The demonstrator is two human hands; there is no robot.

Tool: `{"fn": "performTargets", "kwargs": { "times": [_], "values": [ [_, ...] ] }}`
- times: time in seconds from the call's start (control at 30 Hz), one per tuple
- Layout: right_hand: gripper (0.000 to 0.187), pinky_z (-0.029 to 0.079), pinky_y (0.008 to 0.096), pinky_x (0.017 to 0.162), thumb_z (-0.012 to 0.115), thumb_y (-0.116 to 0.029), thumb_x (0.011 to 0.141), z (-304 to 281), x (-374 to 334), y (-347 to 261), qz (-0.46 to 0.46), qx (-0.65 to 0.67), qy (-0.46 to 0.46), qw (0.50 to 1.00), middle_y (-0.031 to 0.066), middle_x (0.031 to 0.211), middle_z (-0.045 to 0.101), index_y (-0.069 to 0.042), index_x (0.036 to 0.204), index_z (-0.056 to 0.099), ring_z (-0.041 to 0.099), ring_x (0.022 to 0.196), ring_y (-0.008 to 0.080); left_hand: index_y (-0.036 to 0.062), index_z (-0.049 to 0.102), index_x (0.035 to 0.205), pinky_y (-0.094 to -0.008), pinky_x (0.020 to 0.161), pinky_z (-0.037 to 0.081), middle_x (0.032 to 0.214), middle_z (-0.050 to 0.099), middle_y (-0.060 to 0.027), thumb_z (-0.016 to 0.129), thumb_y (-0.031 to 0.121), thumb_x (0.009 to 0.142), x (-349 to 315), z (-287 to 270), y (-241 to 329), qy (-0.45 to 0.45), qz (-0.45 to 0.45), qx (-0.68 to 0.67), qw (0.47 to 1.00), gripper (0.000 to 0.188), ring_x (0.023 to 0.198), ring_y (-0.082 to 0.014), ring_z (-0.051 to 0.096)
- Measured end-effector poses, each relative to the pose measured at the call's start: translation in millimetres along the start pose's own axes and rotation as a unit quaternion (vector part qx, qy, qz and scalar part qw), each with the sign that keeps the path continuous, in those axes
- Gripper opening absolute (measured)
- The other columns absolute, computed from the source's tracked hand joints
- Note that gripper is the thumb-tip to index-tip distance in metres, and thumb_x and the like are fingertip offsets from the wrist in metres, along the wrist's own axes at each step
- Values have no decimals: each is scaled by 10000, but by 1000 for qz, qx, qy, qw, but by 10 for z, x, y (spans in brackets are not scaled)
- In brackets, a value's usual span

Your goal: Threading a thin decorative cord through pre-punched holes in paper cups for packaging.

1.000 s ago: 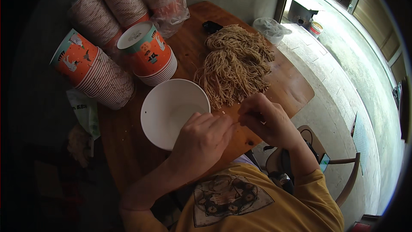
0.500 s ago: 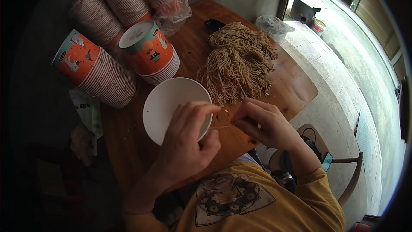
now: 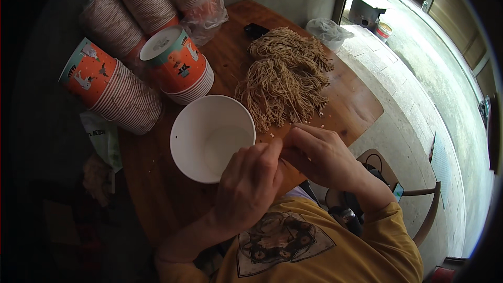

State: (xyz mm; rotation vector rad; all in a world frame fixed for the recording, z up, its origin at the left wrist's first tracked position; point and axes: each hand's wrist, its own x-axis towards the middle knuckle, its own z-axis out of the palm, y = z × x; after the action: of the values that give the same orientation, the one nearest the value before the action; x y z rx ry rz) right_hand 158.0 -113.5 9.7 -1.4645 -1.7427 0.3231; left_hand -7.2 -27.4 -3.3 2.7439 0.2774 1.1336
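My left hand (image 3: 251, 178) and my right hand (image 3: 322, 154) meet fingertip to fingertip above the table's near edge, just right of a white paper bucket (image 3: 201, 136). Both hands are closed in a pinch. The fingers hide what is between them; a thin tan strand showed at my right fingertips a moment before. Beyond the hands lies a large heap of stringy tan strands (image 3: 288, 68), with small pale crumbs along its near edge. The white bucket stands with its mouth up, and its inside shows nothing but a small dark speck on the wall.
Stacks of orange-and-teal paper buckets (image 3: 178, 68) stand at the left of the wooden table (image 3: 356, 107), more in clear plastic behind. A dark object (image 3: 255, 31) and a clear plastic bag (image 3: 330, 34) sit at the far side. A wooden chair (image 3: 427, 215) stands at right.
My left hand has moved right and its fingers have closed, meeting my right hand. The strand that spanned the gap is now hidden. The view has shifted slightly.
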Motion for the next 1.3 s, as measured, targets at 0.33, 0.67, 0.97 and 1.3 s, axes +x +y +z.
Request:
{"fn": "performTargets", "kwargs": {
  "times": [0.33, 0.67, 0.97, 1.3],
  "values": [
    [107, 485, 405, 616, 619, -93, 849, -42, -78, -94, 38, 17, -33, 999, 121, 843, 587, -28, 901, 552, 608, 761, 336, -21, 526, 1141, -332, 581, 500, 822, 550, -104, 722, 0, 777, -173, 58, 87, -2, -23, 19, 1000, 414, 686, -253, 598],
    [90, 467, 377, 589, 631, -81, 850, -17, -180, -166, 16, 75, -49, 996, 105, 803, 550, -24, 892, 574, 571, 699, 298, 8, 556, 983, -313, 630, 506, 919, 535, -112, 614, -64, 744, -332, -95, 132, 21, -80, -37, 996, 256, 795, -255, 607],
    [143, 479, 346, 598, 672, -99, 789, 71, -201, -81, -109, -26, -61, 992, 63, 795, 513, -52, 879, 571, 564, 717, 240, 1, 431, 1236, -222, 626, 505, 1052, 553, -107, 559, 123, 947, -401, -105, 323, -59, -422, -612, 666, 339, 853, -113, 586],
    [195, 481, 334, 575, 669, -112, 751, 155, -284, 21, -131, -43, -81, 987, 66, 787, 489, -49, 879, 536, 548, 692, 231, 49, 513, 1006, -174, 500, 413, 669, 550, 7, 564, 179, 952, -359, -137, 79, -211, -513, -614, 562, 150, 559, -23, 502]
  ]
}}
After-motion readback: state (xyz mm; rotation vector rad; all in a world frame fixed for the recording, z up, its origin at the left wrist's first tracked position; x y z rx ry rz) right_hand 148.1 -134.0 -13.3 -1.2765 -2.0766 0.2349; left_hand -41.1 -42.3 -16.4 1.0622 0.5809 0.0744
